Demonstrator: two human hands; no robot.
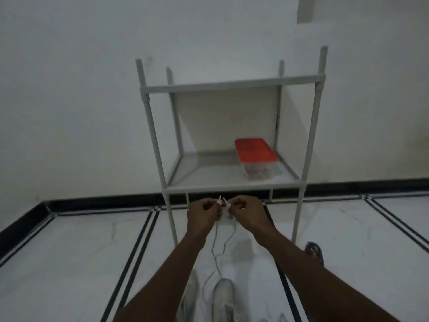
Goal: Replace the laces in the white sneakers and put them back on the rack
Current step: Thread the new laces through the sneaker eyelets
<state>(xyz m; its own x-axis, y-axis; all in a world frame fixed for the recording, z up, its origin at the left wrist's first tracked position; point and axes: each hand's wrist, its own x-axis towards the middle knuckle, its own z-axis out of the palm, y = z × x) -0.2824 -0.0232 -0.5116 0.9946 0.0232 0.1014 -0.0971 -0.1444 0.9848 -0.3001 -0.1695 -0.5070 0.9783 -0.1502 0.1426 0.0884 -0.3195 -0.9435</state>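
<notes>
Two white sneakers stand on the floor at the bottom of the view, one between my forearms and the other partly hidden behind my left forearm. A thin white lace runs up from the sneakers to my hands. My left hand pinches one lace tip and my right hand pinches the other, both raised in front of the grey rack. The two tips stick up between the hands, close together.
The rack has an upper shelf and a lower shelf holding a clear box with a red lid. A dark sandal lies on the floor at the right. The tiled floor has black stripes; a white wall stands behind.
</notes>
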